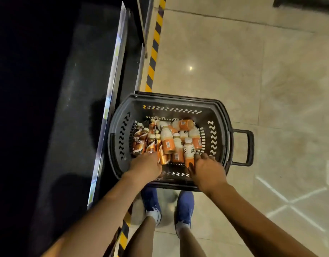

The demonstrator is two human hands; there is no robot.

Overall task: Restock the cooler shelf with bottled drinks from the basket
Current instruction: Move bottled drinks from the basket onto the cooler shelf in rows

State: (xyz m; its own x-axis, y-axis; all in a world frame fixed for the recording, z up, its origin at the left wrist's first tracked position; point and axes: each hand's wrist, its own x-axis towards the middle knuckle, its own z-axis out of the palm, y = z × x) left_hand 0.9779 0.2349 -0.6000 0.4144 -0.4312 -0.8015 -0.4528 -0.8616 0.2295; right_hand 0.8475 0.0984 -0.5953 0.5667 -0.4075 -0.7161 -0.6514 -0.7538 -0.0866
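A black plastic basket [217, 115] stands on the floor in front of my feet. It holds several bottles: brown coffee bottles [139, 140] on the left and orange-and-white bottles [168, 142] on the right. My left hand [146, 165] reaches down into the basket's near left side, fingers curled at the base of a brown coffee bottle [151, 145]. My right hand [206, 169] is over the near right side, its thumb against the lower part of an orange-and-white bottle [189, 151]. The fingertips of both hands are hidden.
The dark cooler [71, 108] runs along the left, with a pale shelf-edge strip [111, 86]. A yellow-and-black hazard stripe [154, 47] marks the floor beside it. The basket's handle [247, 147] sticks out to the right. Beige tiled floor [252, 62] spreads right. My blue shoes [185, 206] stand just behind the basket.
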